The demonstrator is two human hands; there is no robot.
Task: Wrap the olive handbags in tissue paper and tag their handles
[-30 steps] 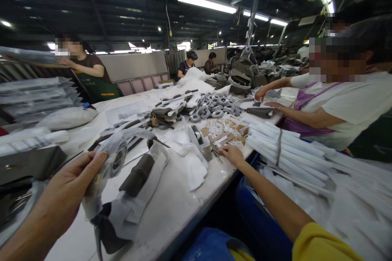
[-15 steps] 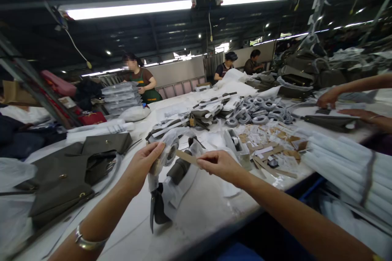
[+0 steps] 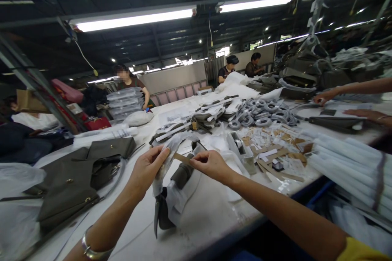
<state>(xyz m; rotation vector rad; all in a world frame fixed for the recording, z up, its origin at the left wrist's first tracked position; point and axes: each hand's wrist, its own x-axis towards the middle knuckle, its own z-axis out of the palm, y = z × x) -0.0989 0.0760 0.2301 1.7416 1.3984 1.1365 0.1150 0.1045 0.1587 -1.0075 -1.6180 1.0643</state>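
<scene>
My left hand [image 3: 148, 169] is closed, thumb on top, around a clear-plastic-wrapped bundle [image 3: 172, 144]. Its full shape is partly hidden by the fingers. Between thumb and fingertips my right hand [image 3: 211, 166] pinches a narrow brown paper strip [image 3: 183, 159], whose free end points at the wrapped bundle. Below the strip, a dark olive strap [image 3: 183, 176] with white wrapping lies on the table, its dark end [image 3: 163, 214] toward me. An olive handbag [image 3: 69, 181] lies on the left, beside my left forearm.
A tape dispenser [image 3: 240, 151] stands right of my right hand, near scattered brown strips and tags [image 3: 278, 151]. Grey wrapped rings [image 3: 263, 114] are heaped behind. White rolls [image 3: 352, 167] lie at the right edge, and a co-worker's hands [image 3: 326, 97] are beyond them.
My right hand has shifted left with the strip, closer to my left hand. The wrapped bundle has turned, so its round face no longer shows. The co-worker at back left has moved lower.
</scene>
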